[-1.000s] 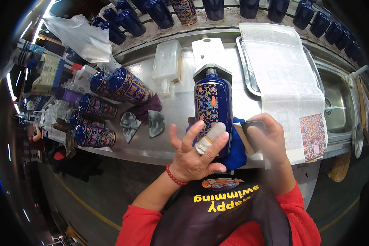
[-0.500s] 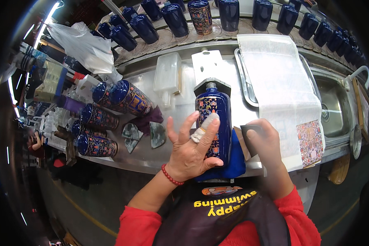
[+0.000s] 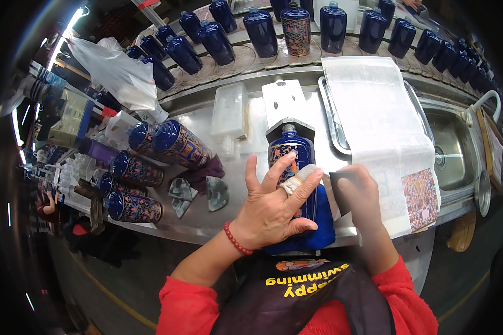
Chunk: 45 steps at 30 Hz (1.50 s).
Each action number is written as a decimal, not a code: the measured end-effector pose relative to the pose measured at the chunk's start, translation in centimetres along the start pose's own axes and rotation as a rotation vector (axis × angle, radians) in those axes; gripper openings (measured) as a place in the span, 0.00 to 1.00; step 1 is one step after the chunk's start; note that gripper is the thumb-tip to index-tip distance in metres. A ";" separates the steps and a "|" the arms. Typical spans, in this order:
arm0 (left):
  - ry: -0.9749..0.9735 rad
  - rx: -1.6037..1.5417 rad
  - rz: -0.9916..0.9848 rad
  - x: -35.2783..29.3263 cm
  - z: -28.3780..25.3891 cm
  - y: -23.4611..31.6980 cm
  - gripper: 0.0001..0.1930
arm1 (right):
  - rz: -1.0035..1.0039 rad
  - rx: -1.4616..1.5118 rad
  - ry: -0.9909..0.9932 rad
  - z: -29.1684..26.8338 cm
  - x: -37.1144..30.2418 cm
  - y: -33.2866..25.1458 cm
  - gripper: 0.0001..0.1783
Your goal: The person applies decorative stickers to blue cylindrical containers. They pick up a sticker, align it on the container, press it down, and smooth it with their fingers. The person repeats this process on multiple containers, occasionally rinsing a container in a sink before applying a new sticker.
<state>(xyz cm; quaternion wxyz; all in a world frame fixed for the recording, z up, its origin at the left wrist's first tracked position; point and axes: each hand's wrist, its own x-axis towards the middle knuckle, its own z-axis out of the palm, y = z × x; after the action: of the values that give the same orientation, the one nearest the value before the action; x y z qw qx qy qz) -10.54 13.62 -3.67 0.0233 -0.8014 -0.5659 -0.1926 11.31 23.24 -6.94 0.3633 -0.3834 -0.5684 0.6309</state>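
Observation:
A dark blue bottle (image 3: 289, 144) with a colourful floral pattern lies on its back in front of me, neck pointing away, its shoulder at a dark angular rest. My left hand (image 3: 271, 210) is over it, fingers spread, holding nothing; a pale wrap (image 3: 299, 178) covers one finger. It hides much of the bottle, and I cannot tell how firmly it touches. Just right of the bottle, my right hand (image 3: 364, 192), slightly blurred, pinches a dark flat scraper-like piece (image 3: 339, 192). Blue cloth (image 3: 320, 231) shows under the bottle's near end.
Several patterned bottles (image 3: 181, 144) lie at left beside marbled green pieces (image 3: 217, 193). A translucent block (image 3: 229, 109) stands behind. Pale sheets (image 3: 369, 106) with a patterned decal (image 3: 420, 201) cover a tray at right, near a sink (image 3: 447, 159). Blue bottles (image 3: 260, 33) line the back conveyor.
My left hand has shifted right across the bottle, fingers still spread. My right hand stays beside it with the dark piece. Bottles at the back have moved right; the whole view sits slightly lower.

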 end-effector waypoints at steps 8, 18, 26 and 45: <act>0.191 0.117 -0.052 2.5 0.0 -0.6 0.43 | -0.012 0.029 0.008 0.3 -0.1 -0.2 0.10; 0.315 -0.301 -0.282 -5.8 2.9 2.0 0.45 | 0.048 0.193 0.013 -0.2 -1.1 0.8 0.11; 0.224 0.006 0.003 -7.9 3.9 5.5 0.30 | 0.016 0.220 -0.030 0.8 -1.7 0.9 0.11; 0.224 -0.208 -0.295 -6.8 5.1 2.8 0.53 | -0.014 0.283 0.016 -0.4 -2.6 1.4 0.09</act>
<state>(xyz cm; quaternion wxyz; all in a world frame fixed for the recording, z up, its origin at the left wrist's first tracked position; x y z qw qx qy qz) -8.47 7.80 -10.18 -0.0250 -0.6815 -0.6479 -0.3392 12.73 20.99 -8.14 0.4226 -0.3295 -0.4735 0.6990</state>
